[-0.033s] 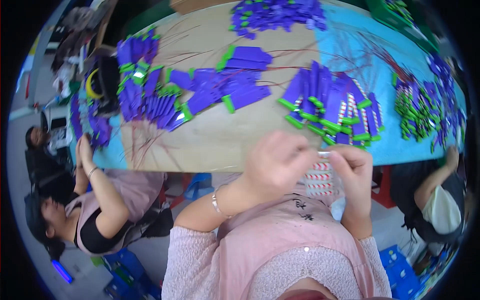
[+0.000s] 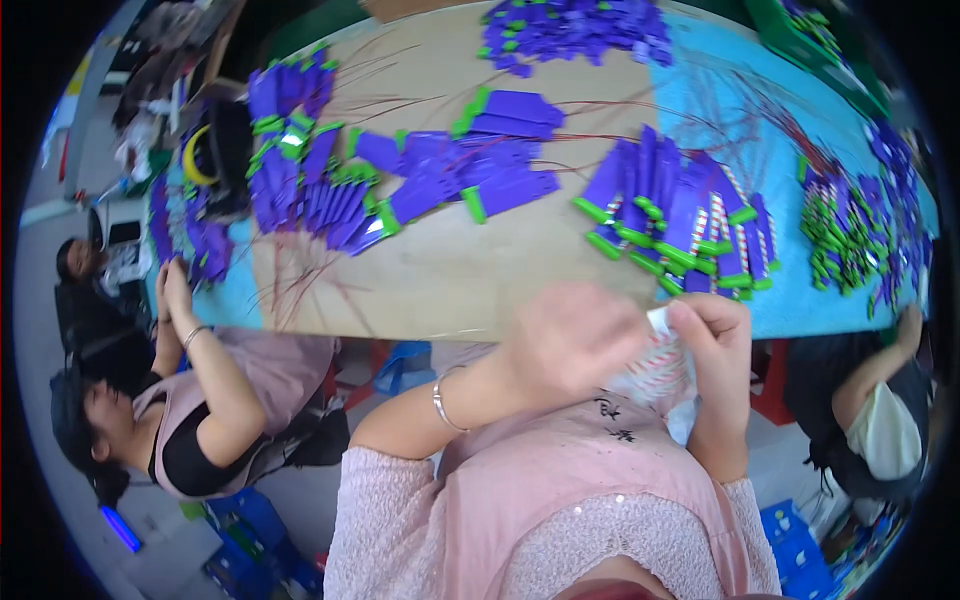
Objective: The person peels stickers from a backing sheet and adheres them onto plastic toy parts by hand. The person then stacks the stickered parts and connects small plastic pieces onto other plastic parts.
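My right hand (image 2: 715,330) pinches a white sheet of red-striped stickers (image 2: 655,375) by its upper edge, just off the table's front edge. A plain white end shows by the thumb. Against the sheet's left side is my left hand (image 2: 578,335), curled closed and blurred by motion; whatever its fingertips hold is hidden. Beyond the hands lies a pile of purple flat pieces with green ends (image 2: 690,215), several bearing red-and-white striped strips. More purple pieces with green ends (image 2: 425,175) are spread left of it, thin red wires trailing from some.
A heap of small purple pieces (image 2: 575,35) lies at the far side. Green-ended pieces (image 2: 840,235) fill the right, near a green crate (image 2: 820,60). A black object with a yellow curve (image 2: 213,160) stands left. One co-worker (image 2: 215,400) sits left, another (image 2: 880,420) right.
The sticker sheet has tilted and blurred, its stripes now slanted. My left hand has shifted slightly right and down. The whole view has moved slightly.
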A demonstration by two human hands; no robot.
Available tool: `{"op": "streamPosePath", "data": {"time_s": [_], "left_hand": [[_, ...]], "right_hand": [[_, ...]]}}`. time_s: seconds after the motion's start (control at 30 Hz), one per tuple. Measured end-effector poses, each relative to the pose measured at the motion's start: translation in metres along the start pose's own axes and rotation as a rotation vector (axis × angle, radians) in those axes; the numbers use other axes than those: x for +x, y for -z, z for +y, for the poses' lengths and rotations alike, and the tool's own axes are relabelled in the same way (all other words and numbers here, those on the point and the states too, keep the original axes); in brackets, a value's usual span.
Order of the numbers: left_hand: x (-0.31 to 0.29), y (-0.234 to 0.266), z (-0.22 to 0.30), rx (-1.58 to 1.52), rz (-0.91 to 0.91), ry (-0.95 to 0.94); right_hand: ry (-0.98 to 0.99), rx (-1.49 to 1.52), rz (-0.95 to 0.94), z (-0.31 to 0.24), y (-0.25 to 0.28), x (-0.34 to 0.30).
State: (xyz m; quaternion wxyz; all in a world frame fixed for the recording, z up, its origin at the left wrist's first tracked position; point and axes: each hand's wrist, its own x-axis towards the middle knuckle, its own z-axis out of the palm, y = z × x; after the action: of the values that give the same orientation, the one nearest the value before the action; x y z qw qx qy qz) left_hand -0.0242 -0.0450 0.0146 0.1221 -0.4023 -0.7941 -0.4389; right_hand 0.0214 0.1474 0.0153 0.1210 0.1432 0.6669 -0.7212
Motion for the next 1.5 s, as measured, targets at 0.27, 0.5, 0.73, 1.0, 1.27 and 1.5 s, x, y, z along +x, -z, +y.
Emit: {"op": "streamPosePath", "data": {"time_s": [0.27, 0.5, 0.73, 1.0, 1.27, 1.5], "left_hand": [[-0.02, 0.073, -0.079, 0.649, 0.11, 0.394], [-0.031, 0.073, -0.077, 0.625, 0.076, 0.332], [-0.008, -0.006, 0.016, -0.295, 0.162, 0.424], [0.001, -0.017, 0.013, -1.138, 0.194, 0.916], [0.006, -0.021, 0.027, -1.041, 0.128, 0.816], [0.005, -0.021, 0.027, -1.022, 0.129, 0.808]], "right_hand": [[0.016, 0.163, -0.15, -0.001, -0.01, 0.02], [-0.082, 0.172, -0.178, -0.01, -0.02, 0.011], [0.015, 0.227, -0.157, -0.006, -0.016, -0.011], [-0.069, 0.34, -0.101, -0.011, 0.0, -0.015], [-0.112, 0.318, -0.075, -0.006, 0.001, -0.014], [-0.122, 0.278, -0.074, -0.004, 0.003, -0.013]]}}
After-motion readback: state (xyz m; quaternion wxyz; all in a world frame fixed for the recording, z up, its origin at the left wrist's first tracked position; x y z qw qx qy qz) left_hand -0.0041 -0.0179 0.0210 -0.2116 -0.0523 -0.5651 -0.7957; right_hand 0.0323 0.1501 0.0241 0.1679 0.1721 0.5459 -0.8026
